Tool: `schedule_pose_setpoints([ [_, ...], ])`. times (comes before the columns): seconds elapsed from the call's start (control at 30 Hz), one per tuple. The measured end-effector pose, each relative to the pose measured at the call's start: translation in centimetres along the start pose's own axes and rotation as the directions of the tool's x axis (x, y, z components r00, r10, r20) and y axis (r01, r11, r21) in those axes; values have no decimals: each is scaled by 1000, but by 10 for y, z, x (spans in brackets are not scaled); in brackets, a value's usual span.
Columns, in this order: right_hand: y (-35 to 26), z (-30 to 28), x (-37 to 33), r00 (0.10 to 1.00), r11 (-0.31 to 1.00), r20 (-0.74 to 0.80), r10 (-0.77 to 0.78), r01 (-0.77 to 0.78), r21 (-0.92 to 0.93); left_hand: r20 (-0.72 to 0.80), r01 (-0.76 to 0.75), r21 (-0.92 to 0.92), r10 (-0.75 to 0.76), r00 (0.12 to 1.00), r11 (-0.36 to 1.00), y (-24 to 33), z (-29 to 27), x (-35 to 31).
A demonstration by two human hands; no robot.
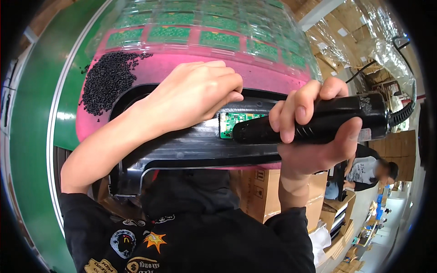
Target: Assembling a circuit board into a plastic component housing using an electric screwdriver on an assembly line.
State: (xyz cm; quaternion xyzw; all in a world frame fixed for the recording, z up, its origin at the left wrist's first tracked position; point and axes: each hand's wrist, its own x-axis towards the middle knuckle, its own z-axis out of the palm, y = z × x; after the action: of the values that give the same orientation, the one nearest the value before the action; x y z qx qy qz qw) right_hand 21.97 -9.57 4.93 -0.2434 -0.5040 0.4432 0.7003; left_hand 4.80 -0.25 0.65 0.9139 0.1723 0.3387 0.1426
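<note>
My right hand is wrapped around a black electric screwdriver that lies nearly level, its cord leaving at the right. The narrow end of the tool is over a small green circuit board, covering part of it. That board sits inside a long black plastic housing. Above the housing, just left of the board, is my left hand, with its fingers curled in. Whatever its fingertips may hold is hidden from view. A pile of small black screws lies beyond my left forearm.
A pink mat lies under the housing. Clear plastic trays of green boards stand at the far side. Cardboard boxes are at the near right. Further right, another person is sitting. Green floor lies to the left.
</note>
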Motion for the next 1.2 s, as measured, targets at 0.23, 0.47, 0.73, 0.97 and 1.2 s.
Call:
schedule_pose_setpoints([
  [0.23, 5, 8, -4, 999, 995, 31, 36, -33, -90, 83, 102, 32, -105, 991, 994, 0, -4, -2],
  [0.47, 7, 24, -2, 992, 955, 75, 103, -78, -285, 98, 79, -42, -74, 992, 996, -5, 1, -6],
  [0.73, 12, 19, 2, 992, 968, 104, 76, -49, -244, 173, 85, -50, -75, 982, 995, -4, 0, -6],
  [0.97, 13, 9, 7, 960, 984, 254, 117, -78, -161, 139, 56, -41, -50, 989, 998, -6, 2, -8],
  [1.2, -9, 16, -11, 996, 961, 88, 13, 12, -278, 243, 21, -52, -7, 970, 998, -4, -4, -6],
])
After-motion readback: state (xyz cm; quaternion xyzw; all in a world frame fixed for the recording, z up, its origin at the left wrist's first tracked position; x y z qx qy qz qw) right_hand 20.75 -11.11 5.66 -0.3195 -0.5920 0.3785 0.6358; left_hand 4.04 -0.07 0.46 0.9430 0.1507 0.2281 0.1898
